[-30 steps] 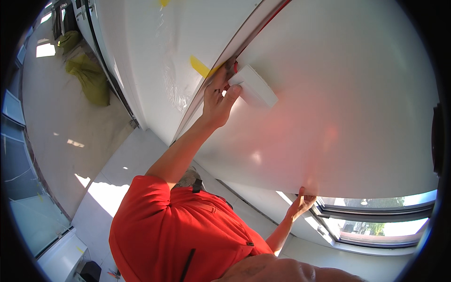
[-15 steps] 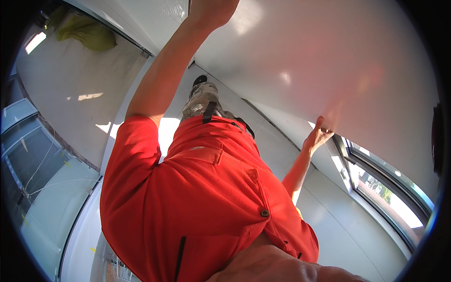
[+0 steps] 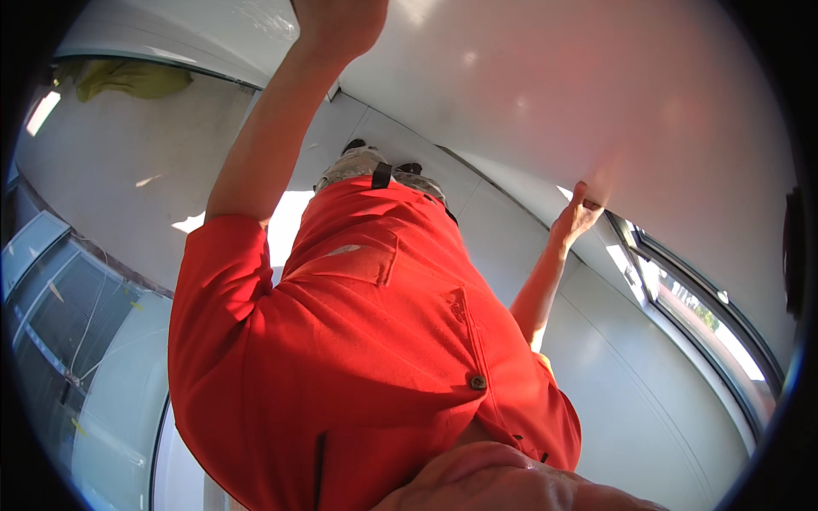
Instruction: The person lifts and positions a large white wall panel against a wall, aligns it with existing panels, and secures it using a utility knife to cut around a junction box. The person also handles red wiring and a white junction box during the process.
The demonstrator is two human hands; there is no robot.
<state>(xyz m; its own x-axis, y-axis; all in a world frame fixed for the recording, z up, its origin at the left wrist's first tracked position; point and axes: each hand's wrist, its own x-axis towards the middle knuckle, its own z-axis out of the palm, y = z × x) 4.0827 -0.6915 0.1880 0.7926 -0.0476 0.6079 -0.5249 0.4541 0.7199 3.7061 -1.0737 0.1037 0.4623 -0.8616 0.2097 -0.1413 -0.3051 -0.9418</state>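
A large glossy white panel [image 3: 545, 94] fills the upper right and carries a red reflection. At its lower edge is my right hand [image 3: 578, 217], the thumb against the panel's face and the fingers curled in at the edge. My left hand [image 3: 345, 21] is raised beside the panel's left part at the top of the picture. Only the wrist and heel of that hand show; its fingers are cut off by the frame, so whatever they touch is hidden.
Beyond the panel's lower edge, at right, is a dark-framed window [image 3: 699, 307]. Pale wall panels [image 3: 630, 383] stand below it. Glazed frames [image 3: 68, 315] are at left, and a green-yellow sack [image 3: 136, 78] lies on the floor at the far left. My shoes [image 3: 409, 169] stand near a floor seam.
My left hand has shifted left and farther out of the top edge. The right hand keeps its place on the panel's edge. A second shoe now shows, and the whole view has shifted slightly.
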